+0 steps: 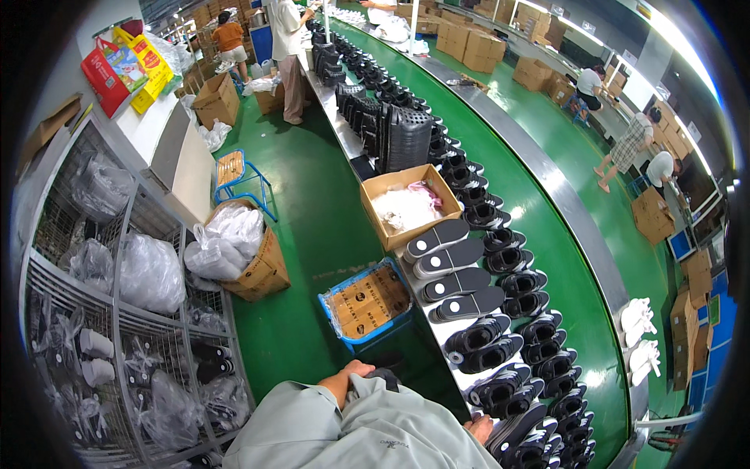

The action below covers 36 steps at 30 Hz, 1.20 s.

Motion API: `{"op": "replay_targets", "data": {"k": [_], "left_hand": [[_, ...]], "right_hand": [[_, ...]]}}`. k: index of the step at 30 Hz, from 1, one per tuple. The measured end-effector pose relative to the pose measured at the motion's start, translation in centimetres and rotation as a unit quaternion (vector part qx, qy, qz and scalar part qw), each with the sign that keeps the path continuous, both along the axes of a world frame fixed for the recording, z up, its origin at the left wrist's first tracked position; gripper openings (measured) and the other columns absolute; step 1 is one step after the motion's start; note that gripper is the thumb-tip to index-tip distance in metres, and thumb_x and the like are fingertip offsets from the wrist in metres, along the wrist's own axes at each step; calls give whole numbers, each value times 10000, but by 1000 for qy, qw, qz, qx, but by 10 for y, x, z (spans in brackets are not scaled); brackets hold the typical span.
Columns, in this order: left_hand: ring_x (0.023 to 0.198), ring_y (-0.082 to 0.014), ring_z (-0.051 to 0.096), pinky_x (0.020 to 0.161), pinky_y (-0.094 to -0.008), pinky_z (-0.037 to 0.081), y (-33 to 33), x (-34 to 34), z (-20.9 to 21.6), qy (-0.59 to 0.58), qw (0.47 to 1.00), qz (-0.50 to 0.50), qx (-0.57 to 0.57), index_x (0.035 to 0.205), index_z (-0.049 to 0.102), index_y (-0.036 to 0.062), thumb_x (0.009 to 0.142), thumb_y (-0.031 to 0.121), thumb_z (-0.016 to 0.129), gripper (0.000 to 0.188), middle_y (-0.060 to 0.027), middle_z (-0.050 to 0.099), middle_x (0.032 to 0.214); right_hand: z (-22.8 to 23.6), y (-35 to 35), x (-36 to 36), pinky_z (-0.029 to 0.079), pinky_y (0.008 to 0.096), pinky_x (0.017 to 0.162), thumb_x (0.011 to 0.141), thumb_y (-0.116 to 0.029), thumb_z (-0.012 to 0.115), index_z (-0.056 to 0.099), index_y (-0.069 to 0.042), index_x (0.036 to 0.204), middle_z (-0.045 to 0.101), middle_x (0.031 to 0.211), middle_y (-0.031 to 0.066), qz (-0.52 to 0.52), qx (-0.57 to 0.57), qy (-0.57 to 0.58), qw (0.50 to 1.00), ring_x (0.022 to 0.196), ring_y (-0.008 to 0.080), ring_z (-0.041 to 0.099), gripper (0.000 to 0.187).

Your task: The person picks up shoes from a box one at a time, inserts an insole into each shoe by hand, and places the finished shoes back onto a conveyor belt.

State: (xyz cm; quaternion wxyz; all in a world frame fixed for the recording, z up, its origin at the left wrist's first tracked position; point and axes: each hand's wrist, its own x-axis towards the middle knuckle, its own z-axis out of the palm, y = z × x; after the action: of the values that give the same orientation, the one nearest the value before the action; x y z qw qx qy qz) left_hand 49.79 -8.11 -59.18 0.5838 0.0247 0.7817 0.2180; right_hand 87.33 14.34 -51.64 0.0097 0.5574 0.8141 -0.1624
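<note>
My left hand [358,368] is in front of my grey-green shirt [383,430], its fingers curled in beside a dark shape I cannot make out. My right hand [480,427] is low at the near edge of the white bench [457,377], close against black shoes [516,434]; its fingers are mostly hidden. Pairs of black shoes with white soles [488,332] stand along this bench. Beyond them lie black insoles or flat soles with white round stickers [457,258].
An open carton [375,223] and black boots [406,137] stand farther up the bench. Right of it runs a green conveyor [578,328] bearing shoes. On my left are a blue-framed stool [351,341], a carton of bagged goods [262,273] and wire shelving [117,313]. Several people work beyond.
</note>
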Motion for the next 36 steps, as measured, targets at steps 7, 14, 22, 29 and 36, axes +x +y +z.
{"op": "replay_targets", "data": {"k": [7, 14, 22, 29, 36], "left_hand": [[1087, -256, 680, 886, -376, 529, -6, 23, -39, 32, 999, 14, 4, 1012, 770, 16, 835, 568, 698, 584, -183, 735, 1118], [941, -251, 712, 817, -414, 557, 37, 15, -4, -50, 993, 108, 24, 981, 749, -20, 887, 490, 677, 523, -126, 753, 1016], [999, -243, 706, 881, -381, 542, 28, 25, -34, -20, 998, -56, 2, 1013, 769, -12, 850, 575, 698, 614, -171, 738, 1112], [1268, -315, 586, 1080, -382, 428, -29, 73, -18, -14, 997, -58, 58, 1197, 722, 54, 833, 736, 595, 784, -193, 632, 1345], [779, -144, 619, 667, -326, 502, -71, 70, 24, -72, 993, 79, 46, 951, 778, 74, 819, 600, 736, 544, -39, 710, 916]], "right_hand": [[12, -6, -12, 417, 552, 797, 721, -73, 609, 517, 46, 932, 549, 931, 278, -19, 8, 33, 999, 902, 460, 539, 259], [6, 4, 3, 435, 545, 792, 711, -66, 634, 532, 41, 924, 561, 923, 276, -44, -12, -21, 999, 891, 458, 552, 260], [18, -4, -3, 434, 537, 817, 734, -47, 629, 535, 39, 957, 560, 951, 271, 21, 12, 74, 997, 934, 453, 550, 256], [22, -10, -9, 428, 525, 819, 744, -16, 616, 511, 27, 947, 539, 944, 256, 59, 25, 90, 994, 944, 442, 532, 233], [25, -2, -2, 445, 522, 849, 749, -85, 669, 541, 28, 970, 552, 994, 251, 57, 3, 72, 996, 987, 435, 543, 280]]}}
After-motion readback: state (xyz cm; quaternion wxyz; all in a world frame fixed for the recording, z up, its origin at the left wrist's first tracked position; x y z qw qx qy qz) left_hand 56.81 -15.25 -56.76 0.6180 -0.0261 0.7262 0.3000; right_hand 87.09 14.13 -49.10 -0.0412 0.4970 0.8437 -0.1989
